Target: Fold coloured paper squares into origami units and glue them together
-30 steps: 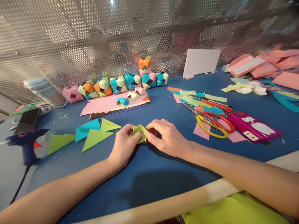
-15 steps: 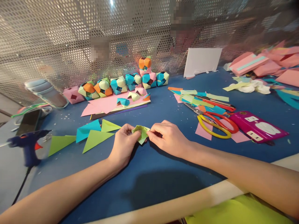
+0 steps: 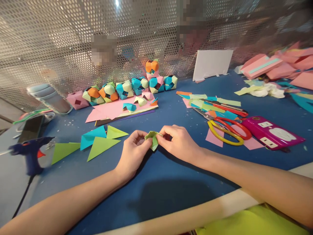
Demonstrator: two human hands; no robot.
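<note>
A small folded piece of light green paper [image 3: 153, 141] is pinched between both my hands above the blue table. My left hand [image 3: 135, 150] grips its left side, thumb in front. On its right edge my right hand [image 3: 174, 142] closes with thumb and fingertips. Left of my left hand lie flat green paper triangles [image 3: 101, 147] and a blue folded paper [image 3: 93, 136]. Farther back, a blue folded paper unit [image 3: 129, 107] and a pale green one [image 3: 141, 101] rest on pink sheets [image 3: 105, 111].
Several multicoloured paper balls [image 3: 124, 89] line the mesh screen. At left are a glue gun [image 3: 31, 153], a phone [image 3: 31, 128] and a bottle [image 3: 50, 98]. At right lie scissors [image 3: 228, 132], paper scraps [image 3: 220, 112], a magenta pouch [image 3: 274, 132] and a white card [image 3: 212, 65].
Both hands have shifted slightly to the right with the green paper. My right fingers now overlap more of its right side.
</note>
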